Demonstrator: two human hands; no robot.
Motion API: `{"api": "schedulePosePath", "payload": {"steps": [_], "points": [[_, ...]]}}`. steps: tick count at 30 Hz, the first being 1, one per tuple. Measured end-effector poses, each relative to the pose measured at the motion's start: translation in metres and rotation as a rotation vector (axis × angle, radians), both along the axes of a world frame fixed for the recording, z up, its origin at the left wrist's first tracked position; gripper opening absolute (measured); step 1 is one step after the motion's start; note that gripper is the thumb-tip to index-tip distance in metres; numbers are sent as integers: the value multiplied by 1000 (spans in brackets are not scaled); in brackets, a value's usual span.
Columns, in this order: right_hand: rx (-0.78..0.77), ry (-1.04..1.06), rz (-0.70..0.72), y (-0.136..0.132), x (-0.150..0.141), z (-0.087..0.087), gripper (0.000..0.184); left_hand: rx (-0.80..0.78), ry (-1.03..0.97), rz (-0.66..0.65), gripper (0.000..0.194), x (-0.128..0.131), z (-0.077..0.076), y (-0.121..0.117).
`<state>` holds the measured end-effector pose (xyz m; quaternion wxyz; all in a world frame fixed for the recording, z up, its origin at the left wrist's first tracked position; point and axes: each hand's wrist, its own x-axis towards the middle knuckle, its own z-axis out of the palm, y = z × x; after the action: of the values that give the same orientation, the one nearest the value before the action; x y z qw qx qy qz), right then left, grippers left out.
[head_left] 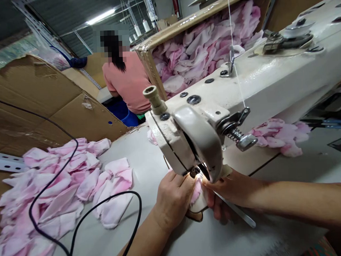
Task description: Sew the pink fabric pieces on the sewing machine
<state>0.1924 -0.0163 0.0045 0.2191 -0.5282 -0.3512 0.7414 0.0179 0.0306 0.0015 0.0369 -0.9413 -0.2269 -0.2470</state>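
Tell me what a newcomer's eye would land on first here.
The cream industrial sewing machine fills the centre and right of the view, with a light shining low down between the person's left hand and right hand, both at a pink fabric piece. To the left, a heap of pink fabric pieces spreads across the table. Behind the machine, a cardboard-edged bin overflows with more pink fabric.

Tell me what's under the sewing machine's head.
Pink fabric sits there between the left hand and right hand; the machine head and hands hide the needle area.
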Motion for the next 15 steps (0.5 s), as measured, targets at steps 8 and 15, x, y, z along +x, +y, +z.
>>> {"api": "schedulePosePath", "payload": {"steps": [8,15], "points": [[33,3,-19,0,0,6,42,-20,-13,49,25,-5,-3,2],[107,-58,68,3,4,5,37,7,-3,26,20,-4,-1,3]]}}
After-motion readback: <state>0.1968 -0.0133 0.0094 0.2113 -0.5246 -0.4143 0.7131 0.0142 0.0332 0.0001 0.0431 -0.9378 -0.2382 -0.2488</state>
